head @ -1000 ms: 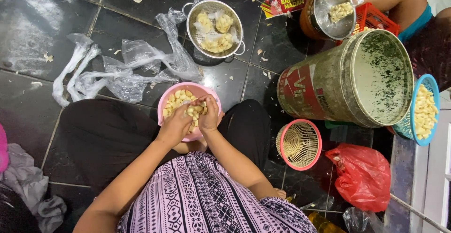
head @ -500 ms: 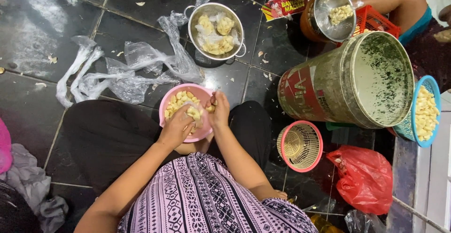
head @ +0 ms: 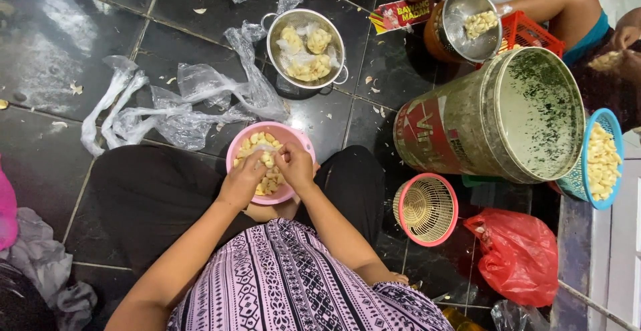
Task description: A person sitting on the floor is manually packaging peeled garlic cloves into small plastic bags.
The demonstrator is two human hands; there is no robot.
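Left hand (head: pixel 242 181), right hand (head: pixel 295 165) over pink bowl (head: pixel 304 145), pale peeled cloves (head: pixel 270 183), perhaps garlic

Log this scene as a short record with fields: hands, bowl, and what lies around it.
left hand: over the pink bowl, fingers on the garlic cloves
right hand: over the same bowl, fingertips meeting the left hand's
pink bowl: in the lap, holds pale cloves
colander: metal, on the floor beyond the bowl, holds cloves and skins
plastic bags: clear, crumpled, left of the colander
bucket: large, tipped on its side, right of the bowl
basket: small, pink rim, below the bucket
red bag: beside the basket
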